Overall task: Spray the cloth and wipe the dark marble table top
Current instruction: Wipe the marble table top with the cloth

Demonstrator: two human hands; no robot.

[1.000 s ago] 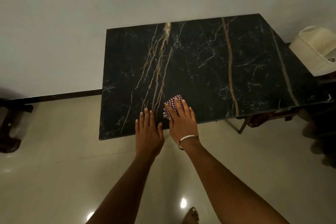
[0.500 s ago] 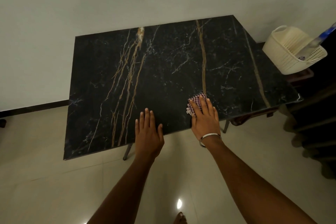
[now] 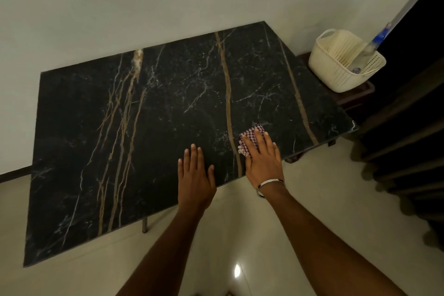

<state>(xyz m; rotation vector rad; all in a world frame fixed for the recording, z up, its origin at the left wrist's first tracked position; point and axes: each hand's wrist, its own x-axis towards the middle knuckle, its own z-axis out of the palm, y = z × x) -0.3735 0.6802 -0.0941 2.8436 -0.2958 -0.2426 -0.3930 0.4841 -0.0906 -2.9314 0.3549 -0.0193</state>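
Right hand (image 3: pixel 263 161) flat, fingers straight, pressing checked cloth (image 3: pixel 251 138) onto table top (image 3: pixel 149 127) near the front edge, beside a gold vein. Left hand (image 3: pixel 195 174) flat on the marble, fingers straight, holding nothing. Cream basket (image 3: pixel 336 72) stands past the table's right end; a bottle (image 3: pixel 371 47) leans inside it, contents otherwise unclear.

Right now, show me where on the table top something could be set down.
Nearly all of the marble table top is bare: the whole stretch from the wall edge down to the left hand, and its far right corner beside the basket. Only the near edge is occupied, where the right hand presses the cloth.
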